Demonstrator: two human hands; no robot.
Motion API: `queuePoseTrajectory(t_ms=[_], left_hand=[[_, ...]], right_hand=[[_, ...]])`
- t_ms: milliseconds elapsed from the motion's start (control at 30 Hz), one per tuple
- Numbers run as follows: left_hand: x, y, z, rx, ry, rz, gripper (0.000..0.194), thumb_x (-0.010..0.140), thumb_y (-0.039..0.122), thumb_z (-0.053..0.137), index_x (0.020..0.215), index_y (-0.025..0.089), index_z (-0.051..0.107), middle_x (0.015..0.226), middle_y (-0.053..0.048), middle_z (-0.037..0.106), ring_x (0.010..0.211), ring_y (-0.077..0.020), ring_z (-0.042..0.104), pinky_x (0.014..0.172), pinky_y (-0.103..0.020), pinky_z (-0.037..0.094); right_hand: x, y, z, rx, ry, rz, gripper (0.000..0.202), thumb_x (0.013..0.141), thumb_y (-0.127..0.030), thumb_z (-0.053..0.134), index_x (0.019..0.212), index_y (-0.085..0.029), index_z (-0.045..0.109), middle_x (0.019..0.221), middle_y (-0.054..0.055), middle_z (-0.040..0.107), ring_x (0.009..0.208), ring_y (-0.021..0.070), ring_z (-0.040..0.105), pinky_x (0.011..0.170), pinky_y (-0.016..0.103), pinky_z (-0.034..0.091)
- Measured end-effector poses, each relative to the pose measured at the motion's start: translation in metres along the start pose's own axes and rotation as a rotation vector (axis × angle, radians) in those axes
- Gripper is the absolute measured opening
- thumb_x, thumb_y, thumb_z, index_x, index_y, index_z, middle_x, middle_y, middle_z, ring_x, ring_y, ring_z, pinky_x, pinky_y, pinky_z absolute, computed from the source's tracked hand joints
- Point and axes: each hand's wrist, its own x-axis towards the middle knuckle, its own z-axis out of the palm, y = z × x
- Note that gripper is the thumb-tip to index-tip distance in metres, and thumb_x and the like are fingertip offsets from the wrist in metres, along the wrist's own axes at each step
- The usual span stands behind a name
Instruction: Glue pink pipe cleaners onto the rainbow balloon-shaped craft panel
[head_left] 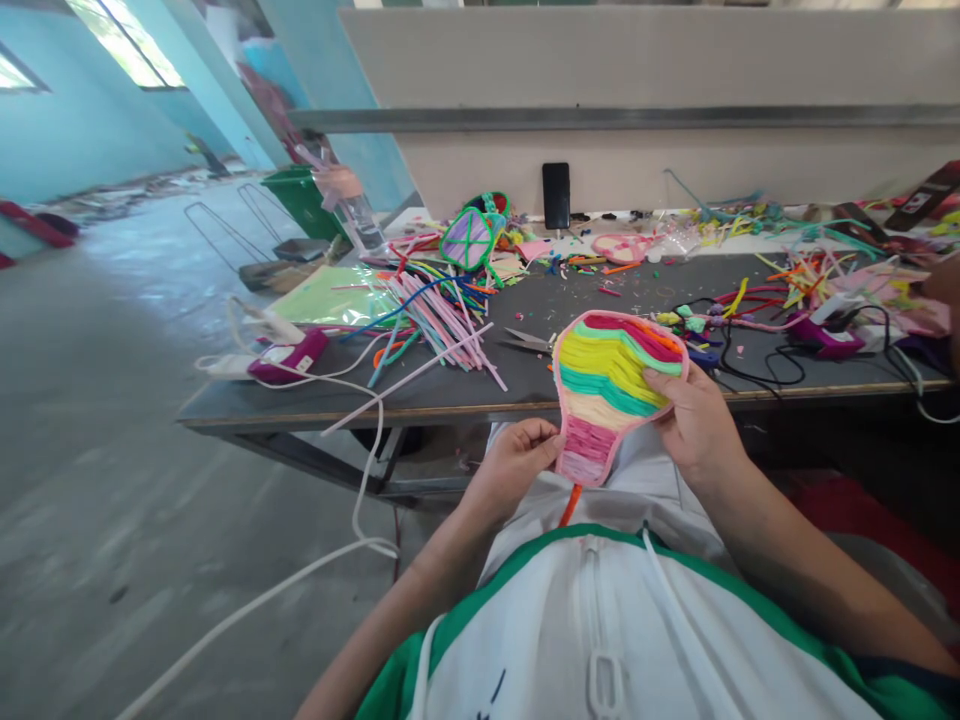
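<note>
A striped craft piece (611,375) with a pink edge, rounded at the top and narrow at the bottom, is held up over my lap at the table's front edge. Its bands are red, orange, green, yellow, teal, cream and pink. My right hand (694,415) grips its right side, thumb on the front face and fingers behind. My left hand (525,455) pinches the lower left edge near the pink band. Scissors (527,342) lie on the table just left of the piece. An orange strip (571,505) shows below it.
Pipe cleaners (450,320) lie in a pile on the dark table (517,400). Purple glue guns (289,358) with cords sit left and right. A phone (556,196) leans at the back, near a green-framed craft piece (466,238). A white cable (360,500) hangs off the left side.
</note>
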Motion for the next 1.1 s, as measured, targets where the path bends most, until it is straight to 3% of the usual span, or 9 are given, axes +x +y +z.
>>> queuePoseTrajectory(t_ms=[167, 400, 633, 833, 1100], left_hand=[[-0.001, 0.002, 0.0, -0.015, -0.013, -0.018, 0.034, 0.073, 0.045, 0.074, 0.066, 0.016, 0.06, 0.059, 0.004, 0.057, 0.054, -0.0076, 0.048, 0.056, -0.019, 0.039], [0.004, 0.008, -0.002, -0.039, -0.021, -0.082, 0.045, 0.072, 0.058, 0.073, 0.082, 0.014, 0.063, 0.071, -0.001, 0.066, 0.063, -0.0127, 0.06, 0.065, -0.026, 0.051], [0.012, 0.006, 0.002, -0.025, 0.021, -0.039, 0.045, 0.071, 0.055, 0.075, 0.064, 0.014, 0.057, 0.057, 0.002, 0.059, 0.052, -0.0076, 0.052, 0.055, -0.019, 0.044], [0.006, 0.01, -0.003, -0.056, -0.061, -0.126, 0.053, 0.07, 0.067, 0.068, 0.077, 0.015, 0.062, 0.067, -0.003, 0.067, 0.06, -0.0148, 0.063, 0.063, -0.028, 0.054], [-0.003, 0.003, -0.007, 0.037, -0.1, -0.141, 0.039, 0.067, 0.051, 0.078, 0.071, 0.015, 0.064, 0.068, -0.003, 0.069, 0.063, -0.014, 0.063, 0.066, -0.025, 0.052]], right_hand=[[-0.001, -0.001, 0.002, -0.009, 0.036, 0.011, 0.039, 0.069, -0.013, 0.076, 0.107, -0.022, 0.069, 0.103, 0.003, 0.076, 0.096, 0.0246, 0.072, 0.087, 0.04, 0.059], [0.0, -0.003, 0.004, 0.006, 0.011, -0.001, 0.045, 0.068, -0.013, 0.077, 0.11, -0.023, 0.067, 0.106, 0.004, 0.075, 0.096, 0.0257, 0.072, 0.085, 0.041, 0.059], [0.0, -0.002, 0.006, 0.008, -0.012, -0.032, 0.043, 0.069, -0.011, 0.075, 0.109, -0.023, 0.068, 0.105, 0.003, 0.076, 0.098, 0.025, 0.071, 0.087, 0.041, 0.058], [0.008, -0.005, 0.002, -0.005, -0.002, -0.049, 0.042, 0.068, -0.011, 0.076, 0.108, -0.023, 0.068, 0.105, 0.003, 0.075, 0.102, 0.025, 0.07, 0.089, 0.041, 0.058], [0.01, -0.004, -0.003, -0.026, 0.007, -0.052, 0.041, 0.068, -0.012, 0.075, 0.107, -0.024, 0.068, 0.104, 0.002, 0.076, 0.101, 0.0244, 0.07, 0.09, 0.04, 0.057]])
